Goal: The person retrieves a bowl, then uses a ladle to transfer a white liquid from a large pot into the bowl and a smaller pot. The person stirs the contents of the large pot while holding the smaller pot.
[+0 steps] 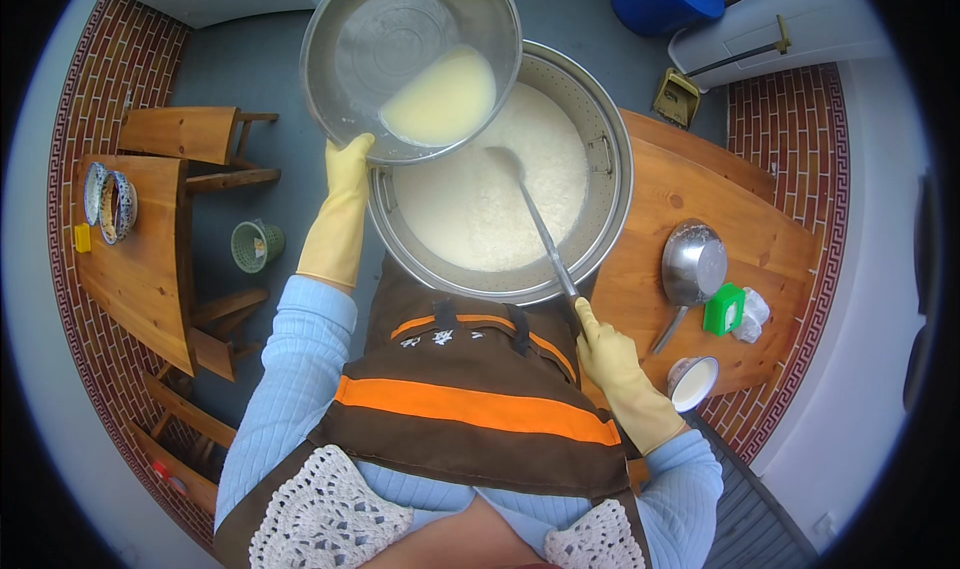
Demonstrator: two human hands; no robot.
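My left hand (346, 168), in a pale yellow rubber glove, grips the rim of a wide metal basin (401, 33). The basin tilts over the far left edge of a large steel pot (616, 194), and cloudy yellowish liquid (442, 100) pools at its lower side. Perforated walls show inside the pot, around a whitish, lumpy mass (487, 216). My right hand (611, 351), gloved alike, holds the dark handle of a long metal ladle (544, 228). The ladle's head rests at the surface of the white mass, partly sunk in it.
On the wooden table (645, 261) to the right are a metal saucepan (694, 261), a green box (724, 309), a white plastic bag (752, 316) and a bowl of white contents (693, 384). A green basket (257, 245) stands on the floor at left. Patterned bowls (118, 206) sit on another table.
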